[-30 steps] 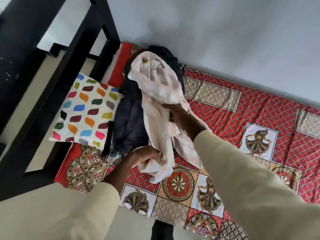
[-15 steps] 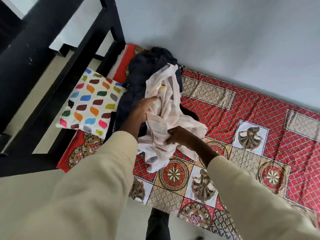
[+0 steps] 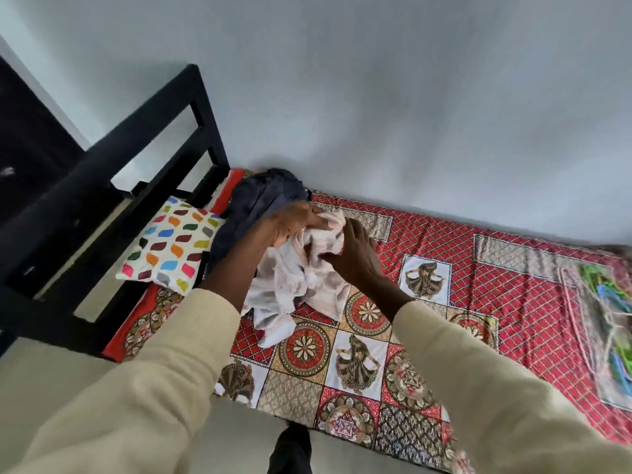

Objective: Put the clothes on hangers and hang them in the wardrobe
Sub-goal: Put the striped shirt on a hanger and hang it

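A crumpled white garment [image 3: 301, 285] lies bunched on the patterned bed. My left hand [image 3: 294, 222] grips its upper edge with curled fingers. At the garment's right side, my right hand [image 3: 354, 251] holds the cloth, thumb tucked into the folds. Behind them a dark navy garment [image 3: 254, 203] is heaped against the wall. Coloured hangers [image 3: 612, 323] lie blurred at the bed's far right.
A white pillow with coloured shapes [image 3: 174, 244] sits at the head of the bed beside the black bed frame [image 3: 136, 159]. The red patterned bedsheet [image 3: 478, 302] spreads to the right. A grey wall rises behind the bed.
The white garment was held up long, then gathered into a bunch on the bed. Both hands moved up to its top, and the view swung right, showing the hangers.
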`<act>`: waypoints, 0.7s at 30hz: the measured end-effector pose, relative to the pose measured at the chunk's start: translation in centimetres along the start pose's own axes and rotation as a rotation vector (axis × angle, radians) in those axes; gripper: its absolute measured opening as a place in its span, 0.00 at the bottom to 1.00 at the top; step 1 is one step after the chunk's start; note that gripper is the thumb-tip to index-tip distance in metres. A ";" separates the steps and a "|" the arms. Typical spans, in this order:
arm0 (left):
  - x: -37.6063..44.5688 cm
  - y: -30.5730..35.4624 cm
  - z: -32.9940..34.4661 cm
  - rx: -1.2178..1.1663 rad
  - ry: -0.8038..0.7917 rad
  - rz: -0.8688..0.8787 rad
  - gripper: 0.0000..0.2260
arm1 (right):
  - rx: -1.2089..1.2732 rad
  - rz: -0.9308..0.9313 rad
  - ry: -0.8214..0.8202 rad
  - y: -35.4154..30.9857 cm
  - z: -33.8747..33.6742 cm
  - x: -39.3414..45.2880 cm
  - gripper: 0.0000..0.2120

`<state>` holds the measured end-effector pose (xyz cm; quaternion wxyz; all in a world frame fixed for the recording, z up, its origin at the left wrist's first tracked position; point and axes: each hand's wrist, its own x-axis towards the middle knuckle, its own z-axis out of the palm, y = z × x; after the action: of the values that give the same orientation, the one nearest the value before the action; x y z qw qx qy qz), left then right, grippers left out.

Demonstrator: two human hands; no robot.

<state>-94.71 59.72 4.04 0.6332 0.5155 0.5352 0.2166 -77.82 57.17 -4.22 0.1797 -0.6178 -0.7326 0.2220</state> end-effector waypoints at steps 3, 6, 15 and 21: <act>-6.5 5.6 5.9 0.056 -0.059 0.057 0.07 | 0.076 -0.021 0.227 -1.1 -5.4 -5.9 0.34; -11.6 9.8 9.8 0.051 -0.181 0.056 0.10 | 0.198 -0.023 0.339 -0.8 -11.4 -10.0 0.10; -18.1 14.5 15.8 0.868 0.551 0.349 0.10 | 0.190 -0.103 0.076 2.4 -28.1 -18.5 0.05; -21.2 15.8 21.1 0.741 0.591 0.761 0.09 | 0.376 -0.108 -0.155 2.2 -31.1 -23.8 0.09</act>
<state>-78.36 39.28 25.47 0.1141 0.7749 0.5061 0.3610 -55.25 37.26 20.84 0.2468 -0.5142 -0.7220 0.3916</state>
